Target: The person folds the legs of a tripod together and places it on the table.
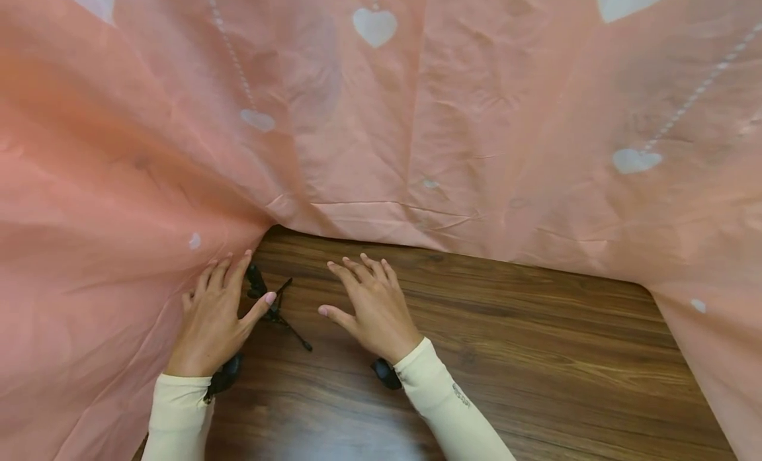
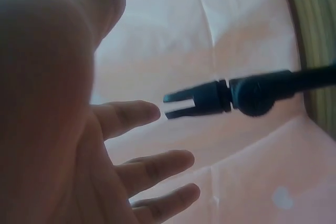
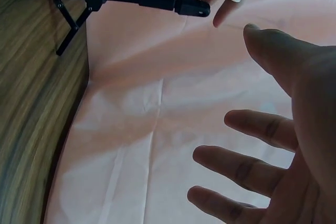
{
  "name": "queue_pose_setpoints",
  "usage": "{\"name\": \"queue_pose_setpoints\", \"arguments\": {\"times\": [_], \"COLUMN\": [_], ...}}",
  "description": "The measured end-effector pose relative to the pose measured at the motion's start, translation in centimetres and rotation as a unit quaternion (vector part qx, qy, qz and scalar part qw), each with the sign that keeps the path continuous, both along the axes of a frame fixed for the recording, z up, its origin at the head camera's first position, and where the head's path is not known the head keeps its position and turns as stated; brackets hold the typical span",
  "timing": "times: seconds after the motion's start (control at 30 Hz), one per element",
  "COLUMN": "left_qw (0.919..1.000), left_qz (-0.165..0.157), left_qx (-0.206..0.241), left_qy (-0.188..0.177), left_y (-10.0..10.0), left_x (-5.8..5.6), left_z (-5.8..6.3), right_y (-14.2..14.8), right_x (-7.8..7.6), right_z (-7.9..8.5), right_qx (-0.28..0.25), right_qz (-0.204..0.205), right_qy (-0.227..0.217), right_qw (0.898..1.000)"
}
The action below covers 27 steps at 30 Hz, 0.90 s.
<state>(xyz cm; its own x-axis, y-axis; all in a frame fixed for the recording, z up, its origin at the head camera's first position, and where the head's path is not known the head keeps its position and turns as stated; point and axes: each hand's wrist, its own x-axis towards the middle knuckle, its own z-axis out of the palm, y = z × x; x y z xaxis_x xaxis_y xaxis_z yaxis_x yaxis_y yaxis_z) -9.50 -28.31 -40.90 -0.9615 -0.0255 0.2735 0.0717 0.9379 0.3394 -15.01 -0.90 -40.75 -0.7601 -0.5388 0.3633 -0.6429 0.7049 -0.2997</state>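
A small black tripod (image 1: pixel 257 282) stands with its thin legs spread on the wooden surface. Its upper end shows as a narrow forked tip in the left wrist view, with a round knob (image 2: pixel 253 97) just below. My left hand (image 1: pixel 215 319) is held at the tripod's left side, fingers extended and thumb overlapping it in the head view. In the left wrist view, a fingertip appears close to the fork. To the right of the tripod, my right hand (image 1: pixel 375 309) hovers with fingers spread and nothing in it.
A pink curtain (image 1: pixel 464 130) with white hearts hangs behind and along both sides, meeting the brown wooden surface (image 1: pixel 512 342). Its left fold comes right up to my left hand. Dark devices (image 1: pixel 385 374) sit under both wrists, by the cream sleeves (image 1: pixel 440 395).
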Motion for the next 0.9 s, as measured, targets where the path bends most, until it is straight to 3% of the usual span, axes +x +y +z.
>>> {"name": "queue_pose_setpoints", "arguments": {"times": [0.27,0.9], "left_qw": [0.9997,0.9988], "left_qz": [0.009,0.033], "left_qx": [0.005,0.007], "left_qy": [0.023,0.035], "left_y": [-1.1,-3.3], "left_x": [0.3,0.9], "left_z": [-0.4,-2.2], "right_y": [-1.9,-6.0], "right_x": [-0.5,-2.0], "right_z": [0.3,0.8], "right_qx": [0.001,-0.011], "right_qz": [0.018,0.053], "right_qy": [0.015,0.048], "right_qw": [1.000,0.997]}}
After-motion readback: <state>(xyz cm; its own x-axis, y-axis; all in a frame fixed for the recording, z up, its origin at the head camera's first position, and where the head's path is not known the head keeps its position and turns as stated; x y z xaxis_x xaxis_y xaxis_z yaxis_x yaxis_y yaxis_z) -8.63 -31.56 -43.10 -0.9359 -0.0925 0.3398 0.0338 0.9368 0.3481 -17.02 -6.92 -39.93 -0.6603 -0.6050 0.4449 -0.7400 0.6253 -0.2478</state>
